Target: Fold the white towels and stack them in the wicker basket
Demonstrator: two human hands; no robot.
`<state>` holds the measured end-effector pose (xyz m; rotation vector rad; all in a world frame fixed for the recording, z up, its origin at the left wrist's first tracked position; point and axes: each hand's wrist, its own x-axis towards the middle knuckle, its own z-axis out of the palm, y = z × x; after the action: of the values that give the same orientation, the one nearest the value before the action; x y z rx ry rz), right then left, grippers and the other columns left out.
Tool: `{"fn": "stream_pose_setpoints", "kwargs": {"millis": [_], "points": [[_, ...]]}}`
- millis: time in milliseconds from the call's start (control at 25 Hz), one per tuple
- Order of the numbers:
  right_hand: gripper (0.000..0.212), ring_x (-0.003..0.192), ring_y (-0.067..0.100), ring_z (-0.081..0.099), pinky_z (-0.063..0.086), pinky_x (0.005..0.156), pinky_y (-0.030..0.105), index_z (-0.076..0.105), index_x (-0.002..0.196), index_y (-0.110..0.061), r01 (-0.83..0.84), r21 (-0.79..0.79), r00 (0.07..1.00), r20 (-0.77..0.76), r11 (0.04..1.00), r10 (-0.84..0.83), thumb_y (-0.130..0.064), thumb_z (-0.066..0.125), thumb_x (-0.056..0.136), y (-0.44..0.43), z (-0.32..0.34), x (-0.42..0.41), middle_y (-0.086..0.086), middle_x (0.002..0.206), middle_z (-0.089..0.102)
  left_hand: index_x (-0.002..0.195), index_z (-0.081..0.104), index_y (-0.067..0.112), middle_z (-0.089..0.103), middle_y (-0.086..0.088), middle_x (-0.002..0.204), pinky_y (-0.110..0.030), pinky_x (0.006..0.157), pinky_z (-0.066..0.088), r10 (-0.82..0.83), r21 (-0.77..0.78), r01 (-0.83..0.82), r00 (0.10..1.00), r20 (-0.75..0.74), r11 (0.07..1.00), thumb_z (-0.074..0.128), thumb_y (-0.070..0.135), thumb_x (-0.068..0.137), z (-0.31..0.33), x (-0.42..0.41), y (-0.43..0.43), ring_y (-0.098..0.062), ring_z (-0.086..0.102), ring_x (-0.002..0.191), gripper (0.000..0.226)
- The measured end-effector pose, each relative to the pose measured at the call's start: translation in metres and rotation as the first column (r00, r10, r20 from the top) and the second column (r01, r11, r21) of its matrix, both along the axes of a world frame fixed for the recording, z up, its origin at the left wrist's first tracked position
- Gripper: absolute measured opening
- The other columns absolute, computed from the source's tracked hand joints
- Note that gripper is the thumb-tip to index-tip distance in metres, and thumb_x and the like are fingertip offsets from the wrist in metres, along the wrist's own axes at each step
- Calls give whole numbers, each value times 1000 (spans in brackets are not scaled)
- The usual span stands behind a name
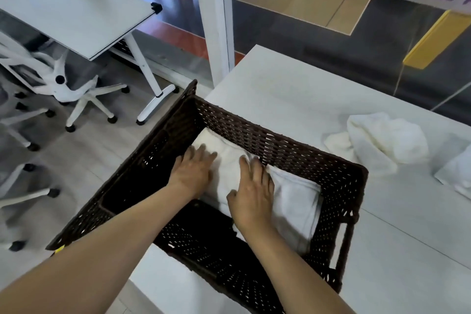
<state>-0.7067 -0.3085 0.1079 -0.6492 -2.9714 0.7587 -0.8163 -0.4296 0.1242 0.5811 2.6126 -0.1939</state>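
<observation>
A dark brown wicker basket [288, 143] stands on the corner of a white table [293, 89]. Inside it lie folded white towels [297, 199] along the far side. Both of my hands reach into the basket. My left hand [193, 168] lies flat with straight fingers on the left part of the top towel. To its right, my right hand [253, 192] presses flat on the same towel. Unfolded white towels [382, 143] lie crumpled on the table to the right of the basket, and another white towel [458, 173] shows at the right edge.
The basket hangs slightly over the table's left edge. Left of it, on the floor, stand white office chairs [76, 89] and a second white desk [63, 7]. A white post [219, 20] rises behind the table.
</observation>
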Motion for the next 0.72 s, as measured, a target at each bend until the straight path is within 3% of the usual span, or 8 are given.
{"fn": "stream_pose_setpoints", "kwargs": {"millis": [200,320,400,560,720], "points": [[95,153,24,17,10,126,45,14,162,-18,-87,102,996,-1,991,88,-24,68,83,2,-10,-1,7,167,15,159,5,34,-11,1,168,-49,122,7,9,-58,-4,995,99,998,28,40,105,1,-3,-1,-30,-8,154,60],[77,155,25,7,2,126,46,17,161,-18,-163,84,981,118,983,153,-33,53,95,8,-8,0,7,169,9,158,15,33,-4,0,168,-50,122,11,6,-44,-3,997,80,999,37,37,102,10,1,-4,-30,-3,154,60],[66,155,26,7,0,126,44,26,158,-16,-182,36,965,199,983,172,-38,46,99,9,-3,3,8,167,16,157,20,31,0,0,168,-49,121,13,-17,-48,21,997,80,999,42,37,101,16,7,-8,-31,1,153,61],[60,145,31,32,19,121,44,38,152,-15,-114,64,991,81,991,109,-33,52,96,10,21,18,10,157,37,152,34,28,22,-2,164,-46,116,25,-86,23,88,995,-52,996,48,38,97,39,28,-19,-31,23,148,57],[54,126,31,51,38,108,45,52,138,-17,-18,141,998,-50,990,25,-30,61,86,10,55,40,7,140,53,136,54,26,48,-2,146,-47,104,39,-132,236,189,962,-239,953,57,35,92,71,65,-24,-32,44,133,45]]}}
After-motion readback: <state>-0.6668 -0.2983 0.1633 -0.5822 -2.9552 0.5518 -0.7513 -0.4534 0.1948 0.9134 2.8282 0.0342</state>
